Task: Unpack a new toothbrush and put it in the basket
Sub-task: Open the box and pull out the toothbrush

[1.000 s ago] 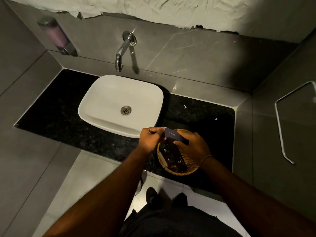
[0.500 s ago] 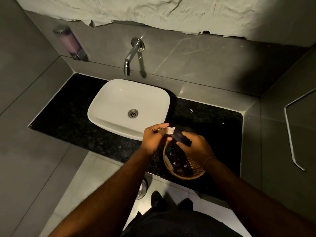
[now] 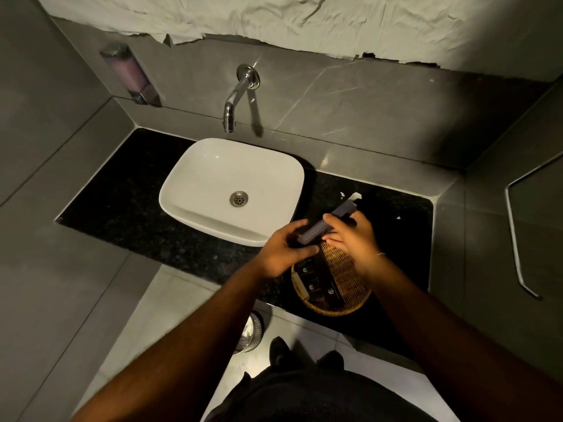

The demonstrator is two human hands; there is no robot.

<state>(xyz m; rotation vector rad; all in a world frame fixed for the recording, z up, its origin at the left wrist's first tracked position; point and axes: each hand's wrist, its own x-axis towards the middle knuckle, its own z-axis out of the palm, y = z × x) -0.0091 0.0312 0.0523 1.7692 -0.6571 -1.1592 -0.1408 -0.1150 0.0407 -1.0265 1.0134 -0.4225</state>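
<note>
I hold a long dark toothbrush box (image 3: 326,223) in both hands above the far rim of a round wicker basket (image 3: 350,278). My left hand (image 3: 283,251) grips the box's near end. My right hand (image 3: 350,236) holds its middle, and the far end sticks out past my fingers with a pale flap open at its tip. Several dark boxes with small logos (image 3: 316,284) lie in the basket's left half. The toothbrush itself is hidden.
The basket stands on a black stone counter (image 3: 122,205) to the right of a white basin (image 3: 231,190). A chrome tap (image 3: 237,99) and a soap dispenser (image 3: 131,74) hang on the grey wall. A metal bin (image 3: 251,333) stands on the floor below.
The box has turned so its open end points away to the right, and my right hand has slid along it. The camera view has also shifted.
</note>
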